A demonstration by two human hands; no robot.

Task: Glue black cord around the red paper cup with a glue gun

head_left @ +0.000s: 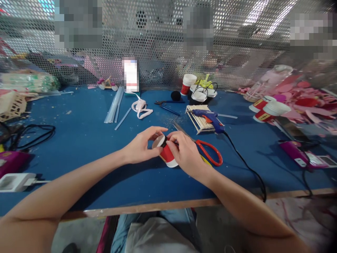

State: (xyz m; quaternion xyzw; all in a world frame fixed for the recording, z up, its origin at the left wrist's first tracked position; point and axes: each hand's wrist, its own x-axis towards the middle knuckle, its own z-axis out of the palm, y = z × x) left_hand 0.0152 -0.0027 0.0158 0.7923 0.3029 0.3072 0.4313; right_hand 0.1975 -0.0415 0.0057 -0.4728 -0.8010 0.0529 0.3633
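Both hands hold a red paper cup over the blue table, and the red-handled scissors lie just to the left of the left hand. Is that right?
Not quite. The head view shows the red-handled scissors lying by the right hand, not left of the left hand. Both hands do hold the red paper cup over the blue table.

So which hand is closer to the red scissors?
Right. The right hand lies just beside the red scissors, partly over the blades, gripping the red cup. The left hand holds the cup's far side, further off.
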